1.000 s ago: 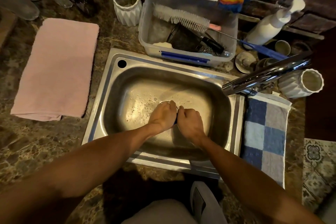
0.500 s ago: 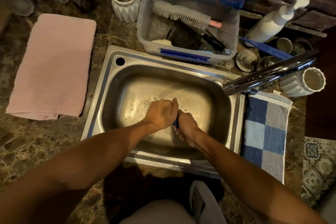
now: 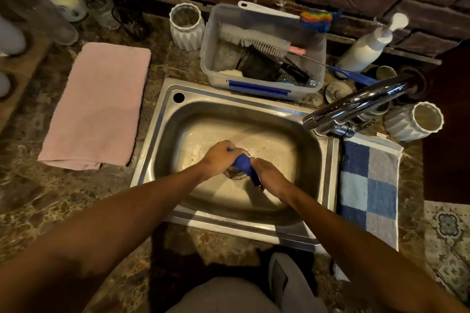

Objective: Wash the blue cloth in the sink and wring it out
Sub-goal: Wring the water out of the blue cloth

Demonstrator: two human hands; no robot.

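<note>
The blue cloth is twisted into a tight roll above the drain of the steel sink. My left hand grips its upper left end. My right hand grips its lower right end. Only the short middle stretch of the cloth shows between the two fists; the rest is hidden inside them. Water drops lie on the sink floor. The chrome faucet reaches in from the right, and no water runs from it.
A folded pink towel lies left of the sink. A blue checked towel lies on the right. Behind the sink stands a clear tub of brushes, with white ribbed cups, a soap pump bottle and glasses.
My fists have pulled apart and turned, so more of the twisted blue cloth shows between them. The camera has drawn closer to the sink.
</note>
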